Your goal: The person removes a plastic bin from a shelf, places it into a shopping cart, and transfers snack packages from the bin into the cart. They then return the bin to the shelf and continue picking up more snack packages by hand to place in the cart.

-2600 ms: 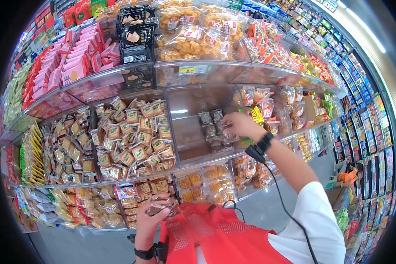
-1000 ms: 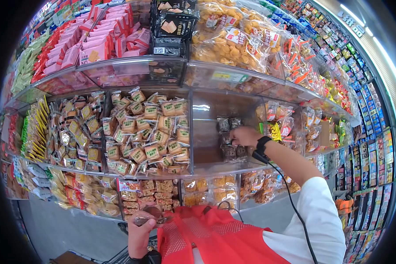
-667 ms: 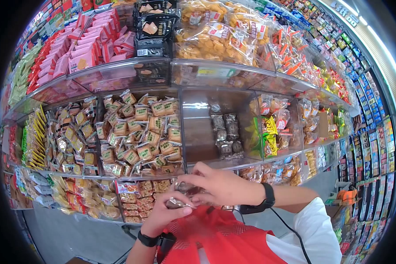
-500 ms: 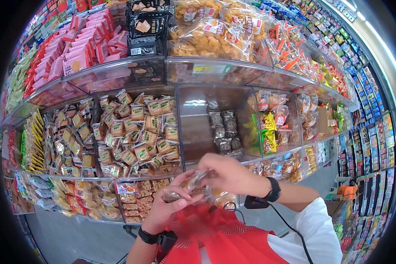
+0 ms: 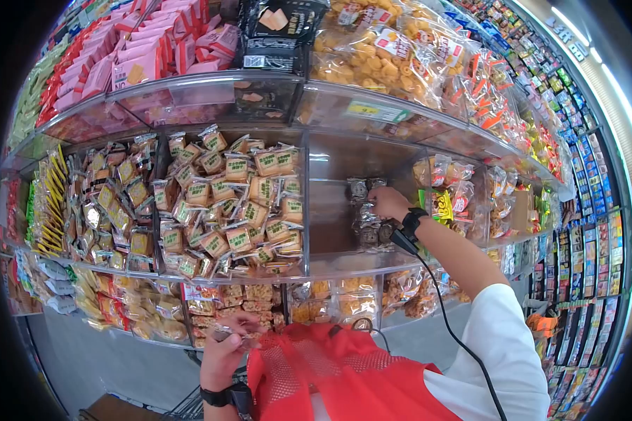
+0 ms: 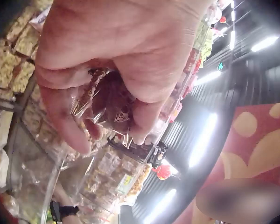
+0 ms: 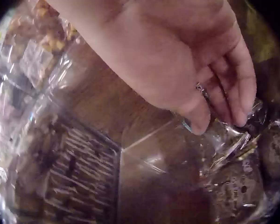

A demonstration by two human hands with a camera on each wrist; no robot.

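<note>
At the lower left of the head view my left hand [image 5: 221, 358] holds dark packets in clear wrapping. The left wrist view shows its fingers and thumb curled round these packets [image 6: 114, 100]. My right hand [image 5: 387, 203] reaches into the brown-floored bin [image 5: 326, 224], over a small group of dark round snacks in clear packets [image 5: 367, 235]. From the right wrist, the thumb and fingertips of this hand [image 7: 177, 51] pinch shiny wrapping beside another dark packet [image 7: 238, 189]. How much of that wrapping lies in the grip is partly hidden by the hand.
Clear dividers separate this bin from pale wrapped biscuits [image 5: 239, 231] on its left and yellow and red packets [image 5: 442, 203] on its right. A raised clear ledge [image 5: 358, 105] runs behind. A black cable [image 5: 456, 330] hangs from the right wrist.
My right hand has left the packets at my left hand and moved up and right into the bin. My left hand has dropped lower and left, still holding packets.
</note>
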